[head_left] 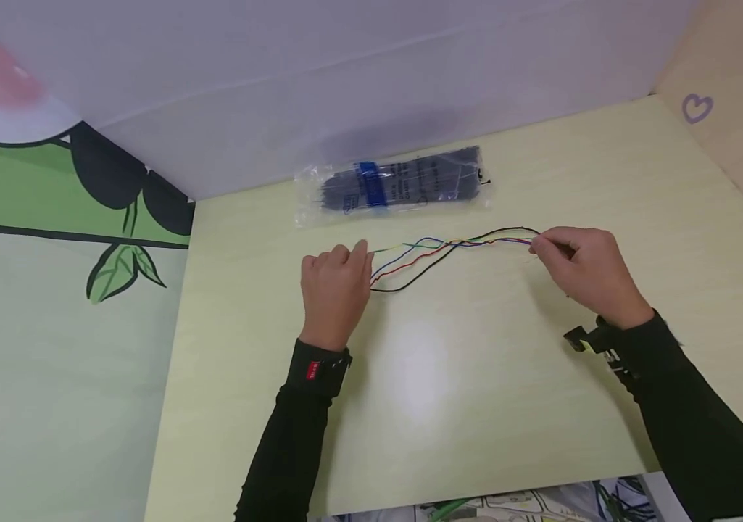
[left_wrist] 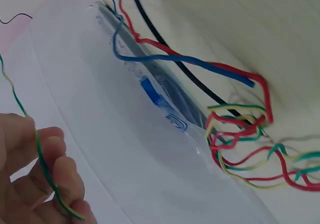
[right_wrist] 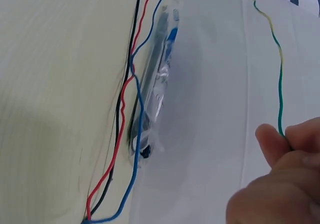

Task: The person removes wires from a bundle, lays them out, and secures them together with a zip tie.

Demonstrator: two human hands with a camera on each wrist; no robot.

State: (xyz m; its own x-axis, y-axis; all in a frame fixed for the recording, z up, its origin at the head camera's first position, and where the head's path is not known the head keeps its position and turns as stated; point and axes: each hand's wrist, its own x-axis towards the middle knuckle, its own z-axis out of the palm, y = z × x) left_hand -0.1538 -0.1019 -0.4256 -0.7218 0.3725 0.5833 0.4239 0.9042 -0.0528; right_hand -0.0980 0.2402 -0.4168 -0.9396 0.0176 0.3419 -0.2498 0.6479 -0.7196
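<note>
Head view: my left fingers [head_left: 340, 255] and right fingers [head_left: 562, 233] pinch the green-yellow wire [right_wrist: 280, 99], strung between them above the tabletop [head_left: 508, 406]; tugging hard could draw its crossings with the red wire [left_wrist: 268, 96], blue wire [left_wrist: 220, 71] and black wire [left_wrist: 149, 23] into a snarl.

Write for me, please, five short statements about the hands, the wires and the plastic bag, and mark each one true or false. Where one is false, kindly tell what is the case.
1. The left hand and the right hand each hold a yellow-green wire. True.
2. The plastic bag lies on the table, beyond both hands. True.
3. The left hand lies flat on the table. False: its fingers are curled.
4. Only one wire is visible. False: among others, a red wire and a blue wire also show.
5. A blue band crosses the plastic bag. True.
</note>
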